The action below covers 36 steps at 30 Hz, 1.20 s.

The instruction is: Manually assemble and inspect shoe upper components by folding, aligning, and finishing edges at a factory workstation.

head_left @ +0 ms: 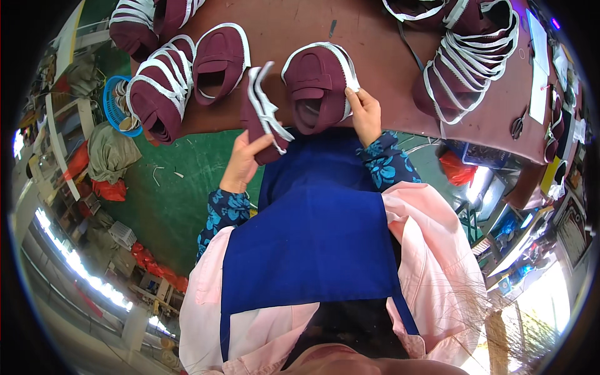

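Between the thumb and fingers of my left hand (245, 159) is a maroon shoe upper (251, 119) with white edging, turned on its side at the table's near edge. My right hand (365, 112) pinches the white rim of a second maroon shoe upper (310, 75), which has a strap across its front and its opening toward me. Just left of these, a single maroon upper (219, 56) lies on the table, touching a nested row of similar uppers (164, 87).
The brown table (369, 37) carries another nested stack of uppers (469, 65) at right, with black scissors (517, 127) near its right edge. A blue basket (112, 103) stands beyond the left edge. Below is a green floor (181, 187) with a cloth bundle (111, 150).
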Tool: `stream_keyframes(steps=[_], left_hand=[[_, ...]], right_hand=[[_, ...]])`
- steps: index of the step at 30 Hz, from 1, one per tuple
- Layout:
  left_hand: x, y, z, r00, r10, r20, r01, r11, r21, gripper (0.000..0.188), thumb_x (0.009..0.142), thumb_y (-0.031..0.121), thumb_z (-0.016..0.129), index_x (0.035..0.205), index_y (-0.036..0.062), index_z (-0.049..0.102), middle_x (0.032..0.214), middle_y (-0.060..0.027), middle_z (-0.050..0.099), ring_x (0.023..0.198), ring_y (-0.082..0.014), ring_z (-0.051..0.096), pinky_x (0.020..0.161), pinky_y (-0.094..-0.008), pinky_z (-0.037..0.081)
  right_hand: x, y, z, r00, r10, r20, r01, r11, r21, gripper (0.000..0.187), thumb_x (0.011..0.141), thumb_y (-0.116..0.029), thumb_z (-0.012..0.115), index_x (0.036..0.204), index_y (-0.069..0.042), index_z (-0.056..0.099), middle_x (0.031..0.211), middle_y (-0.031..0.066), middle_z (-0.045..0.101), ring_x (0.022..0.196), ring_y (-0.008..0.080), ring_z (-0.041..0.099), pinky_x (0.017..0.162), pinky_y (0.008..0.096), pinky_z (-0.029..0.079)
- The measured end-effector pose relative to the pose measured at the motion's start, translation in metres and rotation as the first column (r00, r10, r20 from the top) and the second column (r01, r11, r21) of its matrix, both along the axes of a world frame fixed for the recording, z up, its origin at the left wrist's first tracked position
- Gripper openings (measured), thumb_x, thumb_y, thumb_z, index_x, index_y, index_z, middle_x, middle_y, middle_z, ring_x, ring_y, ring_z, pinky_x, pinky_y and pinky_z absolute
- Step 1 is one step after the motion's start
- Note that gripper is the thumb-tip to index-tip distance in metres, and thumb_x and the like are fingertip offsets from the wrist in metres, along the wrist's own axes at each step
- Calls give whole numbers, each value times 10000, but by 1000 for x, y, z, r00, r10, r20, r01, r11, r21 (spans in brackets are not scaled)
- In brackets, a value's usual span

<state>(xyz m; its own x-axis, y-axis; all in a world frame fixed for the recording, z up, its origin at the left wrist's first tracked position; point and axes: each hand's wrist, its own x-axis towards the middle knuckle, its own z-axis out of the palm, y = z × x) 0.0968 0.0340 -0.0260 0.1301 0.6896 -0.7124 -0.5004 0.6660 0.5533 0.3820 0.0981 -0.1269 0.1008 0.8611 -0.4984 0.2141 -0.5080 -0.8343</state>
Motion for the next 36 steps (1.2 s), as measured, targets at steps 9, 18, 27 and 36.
stream_keyframes(steps=[9, 18, 27, 36], left_hand=[[40, -10, -8, 990, 37, -138, -33, 999, 31, 512, 863, 32, 731, 1325, -26, 517, 1221, -117, 654, 1077, -196, 652, 971, -338, 506], [31, -19, -13, 907, -147, -394, 232, 956, 178, 481, 844, 72, 783, 1269, -16, 575, 1180, -103, 679, 1043, -180, 662, 936, -340, 517], [55, 43, 8, 669, 26, -743, 489, 737, 466, 410, 821, 164, 820, 1132, -17, 623, 1023, -164, 720, 907, -266, 698, 817, -361, 531], [-6, 228, -15, -183, 361, -914, 830, 556, 53, 423, 931, 312, 664, 1093, -43, 499, 934, -270, 638, 836, -451, 627, 685, -524, 498]], right_hand=[[-43, -16, 55, 984, -15, -177, 62, 963, 261, 185, 998, -149, 596, 955, 14, 672, 916, 35, 666, 859, 115, 607, 736, 283, 484], [-12, -9, -2, 858, -397, -326, 233, 867, -441, 395, 929, -151, 693, 1268, 12, 571, 1142, 99, 677, 1002, 192, 642, 914, 329, 495], [-34, 10, 50, 698, -167, -697, 86, 985, -150, 347, 1036, -131, 544, 1340, 37, 540, 1300, 82, 629, 1169, 161, 589, 1037, 321, 437], [0, 55, 43, 648, -217, -730, -76, 935, -345, 431, 1018, -116, 560, 1420, 9, 467, 1330, 99, 602, 1199, 190, 591, 1047, 337, 460]])
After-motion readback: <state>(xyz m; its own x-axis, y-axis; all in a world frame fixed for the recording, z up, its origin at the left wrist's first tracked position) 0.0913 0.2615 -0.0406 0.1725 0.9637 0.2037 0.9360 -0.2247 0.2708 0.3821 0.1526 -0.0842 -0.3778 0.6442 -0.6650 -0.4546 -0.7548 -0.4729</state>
